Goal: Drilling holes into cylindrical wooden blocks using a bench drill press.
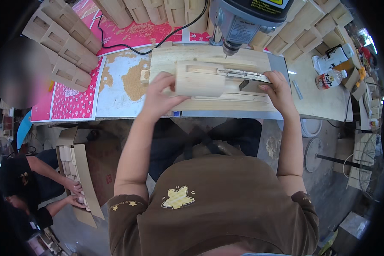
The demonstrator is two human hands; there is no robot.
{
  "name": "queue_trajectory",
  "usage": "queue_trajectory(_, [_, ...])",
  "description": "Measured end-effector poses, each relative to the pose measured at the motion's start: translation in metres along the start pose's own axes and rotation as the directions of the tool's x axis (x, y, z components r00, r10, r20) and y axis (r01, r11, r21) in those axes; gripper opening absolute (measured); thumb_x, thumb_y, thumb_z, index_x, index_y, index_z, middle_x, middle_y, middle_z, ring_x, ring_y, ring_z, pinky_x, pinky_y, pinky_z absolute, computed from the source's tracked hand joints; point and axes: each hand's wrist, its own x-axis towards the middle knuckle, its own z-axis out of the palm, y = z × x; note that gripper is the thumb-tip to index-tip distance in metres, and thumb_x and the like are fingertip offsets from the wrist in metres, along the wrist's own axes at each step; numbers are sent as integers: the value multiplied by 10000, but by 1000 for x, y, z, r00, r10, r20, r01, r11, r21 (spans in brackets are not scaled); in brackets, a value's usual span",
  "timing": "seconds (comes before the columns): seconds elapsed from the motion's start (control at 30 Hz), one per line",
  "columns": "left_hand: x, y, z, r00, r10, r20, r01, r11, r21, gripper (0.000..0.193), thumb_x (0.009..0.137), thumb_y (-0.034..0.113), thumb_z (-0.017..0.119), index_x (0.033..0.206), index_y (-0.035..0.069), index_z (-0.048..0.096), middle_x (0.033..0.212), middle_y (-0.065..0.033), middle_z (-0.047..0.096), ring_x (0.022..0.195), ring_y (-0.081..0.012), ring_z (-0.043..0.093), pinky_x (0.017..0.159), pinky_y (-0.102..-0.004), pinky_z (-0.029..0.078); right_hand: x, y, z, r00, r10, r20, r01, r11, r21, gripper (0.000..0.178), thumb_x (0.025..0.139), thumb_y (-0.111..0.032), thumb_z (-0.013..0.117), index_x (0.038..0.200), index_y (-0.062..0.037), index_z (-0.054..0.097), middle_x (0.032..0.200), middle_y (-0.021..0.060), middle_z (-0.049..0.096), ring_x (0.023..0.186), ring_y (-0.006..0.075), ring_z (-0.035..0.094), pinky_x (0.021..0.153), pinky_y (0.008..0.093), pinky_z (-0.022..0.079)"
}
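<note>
A long pale wooden piece [200,81] with a recess in its right half is held level between my two hands. My left hand [160,94] grips its left end, with the thumb along the near edge and the fingers curled behind. My right hand [279,91] is closed at its right end, thumb and fingers pinching the edge. Thin light strips [243,74] run along the recess, and a small dark block [244,85] shows inside it. Beneath lies a wooden board [166,54]. Just beyond the piece hangs the chuck of a bench drill [231,46].
Stacks of recessed wooden pieces stand at left [68,47], behind and at right [307,30]. Sawdust [134,81] covers part of the table. A bottle [330,79] and a white container [335,57] stand at right. Lower left, another person's hands [76,194] reach into a cardboard box [89,183].
</note>
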Motion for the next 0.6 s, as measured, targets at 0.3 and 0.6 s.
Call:
queue_trajectory(0.3, [-15,25,-53,669,-731,137,709,572,-412,338,735,276,763,747,-38,640,674,-56,616,565,-79,530,519,-215,392,-17,-25,8,999,-36,37,36,999,-1,300,701,-64,676,984,-33,581,891,102,570,876,309,500,772,379,408])
queue_trajectory(0.6, [-10,30,12,604,-752,263,786,508,-353,425,731,359,764,779,-44,639,653,-33,580,555,-85,505,516,-220,393,-14,-32,13,998,-62,25,63,997,-35,318,709,-59,676,1009,-23,575,921,106,572,902,313,494,789,369,412])
